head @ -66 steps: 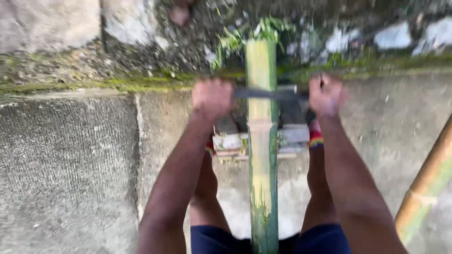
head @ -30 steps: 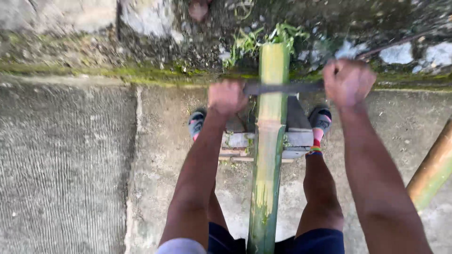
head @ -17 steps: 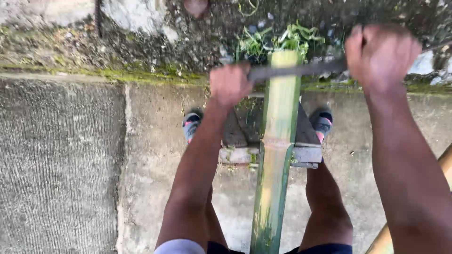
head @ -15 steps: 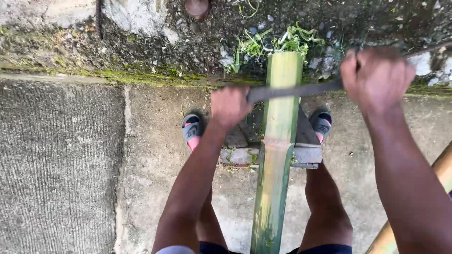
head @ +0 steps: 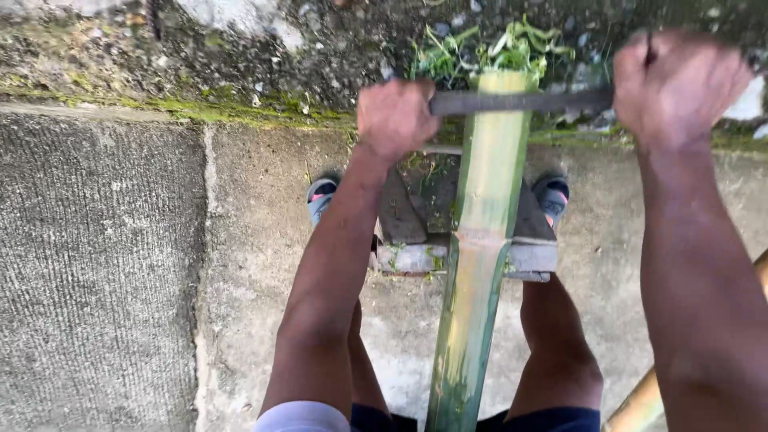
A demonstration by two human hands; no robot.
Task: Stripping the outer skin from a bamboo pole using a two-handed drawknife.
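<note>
Head view: both fists clenched on a dark flat blade, left hand and right hand at its ends. Blade now sits lower, across the bamboo pole top; the split looks just starting. Pole rests on a wooden block between the feet.

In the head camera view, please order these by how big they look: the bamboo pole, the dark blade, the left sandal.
1. Bamboo pole, largest.
2. Dark blade, held across the pole's top by both hands.
3. Left sandal, smallest, mostly hidden behind the left arm.
</note>
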